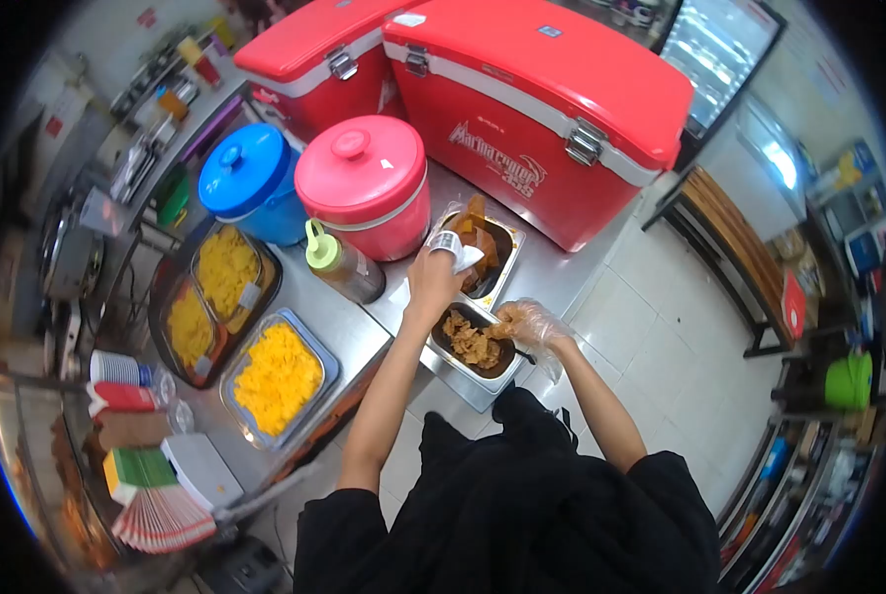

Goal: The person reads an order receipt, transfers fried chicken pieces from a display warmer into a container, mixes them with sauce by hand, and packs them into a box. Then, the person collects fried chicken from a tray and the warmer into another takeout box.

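Note:
My left hand [433, 284] is closed around a white printed paper piece [447, 244]; whether it is a cup or a sleeve I cannot tell. It is above the near side of a metal pan [510, 259] that contains flat orange-brown pieces [475, 236]. In a clear plastic glove, my right hand [534, 329] grips a piece of fried chicken [503, 322] at the right rim of the nearer metal pan [460, 368]. More fried chicken [472, 342] lies inside that pan. A dark handle shows below the glove.
Left of my arms stand a squeeze bottle [342, 262], a pink lidded tub [361, 183], a blue lidded tub [250, 178] and a tray of yellow food [275, 378]. Red coolers [532, 109] stand behind. Stacked cups [116, 369] and paper sleeves [166, 517] are lower left.

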A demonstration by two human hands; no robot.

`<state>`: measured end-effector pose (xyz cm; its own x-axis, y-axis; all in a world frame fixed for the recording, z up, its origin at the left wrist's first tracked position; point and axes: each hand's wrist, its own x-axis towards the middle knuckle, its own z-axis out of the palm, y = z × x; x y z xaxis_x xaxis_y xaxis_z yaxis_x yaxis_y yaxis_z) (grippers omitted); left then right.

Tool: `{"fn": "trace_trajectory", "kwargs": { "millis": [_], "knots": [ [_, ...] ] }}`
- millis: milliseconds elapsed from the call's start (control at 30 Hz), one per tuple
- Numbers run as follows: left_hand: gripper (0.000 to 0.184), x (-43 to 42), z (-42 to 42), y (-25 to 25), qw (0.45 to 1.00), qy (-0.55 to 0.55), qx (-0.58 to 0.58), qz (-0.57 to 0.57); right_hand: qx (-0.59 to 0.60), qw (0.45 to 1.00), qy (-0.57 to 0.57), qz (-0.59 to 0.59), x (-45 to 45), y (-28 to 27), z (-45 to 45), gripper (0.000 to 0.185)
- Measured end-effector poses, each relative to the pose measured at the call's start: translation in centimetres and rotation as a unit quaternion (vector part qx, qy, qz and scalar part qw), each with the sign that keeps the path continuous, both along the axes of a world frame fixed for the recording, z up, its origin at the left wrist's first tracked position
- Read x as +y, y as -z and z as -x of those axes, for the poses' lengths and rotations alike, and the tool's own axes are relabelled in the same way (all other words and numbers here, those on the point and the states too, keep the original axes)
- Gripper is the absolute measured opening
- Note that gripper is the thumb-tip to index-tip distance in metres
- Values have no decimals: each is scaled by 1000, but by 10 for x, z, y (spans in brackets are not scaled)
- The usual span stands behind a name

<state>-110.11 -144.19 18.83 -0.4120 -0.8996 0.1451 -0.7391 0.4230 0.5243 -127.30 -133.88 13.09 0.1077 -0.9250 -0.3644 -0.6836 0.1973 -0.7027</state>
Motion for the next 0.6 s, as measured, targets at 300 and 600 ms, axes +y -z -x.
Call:
{"fn": "trace_trajectory", "kwargs": {
  "millis": [300,600],
  "knots": [
    [30,4,19,4,995,-47,36,86,-152,978,98,108,-56,-32,61,45],
    [30,1,20,-125,952,77,-8,297,-416,897,-125,-77,-105,-125,70,72]
  ]
}}
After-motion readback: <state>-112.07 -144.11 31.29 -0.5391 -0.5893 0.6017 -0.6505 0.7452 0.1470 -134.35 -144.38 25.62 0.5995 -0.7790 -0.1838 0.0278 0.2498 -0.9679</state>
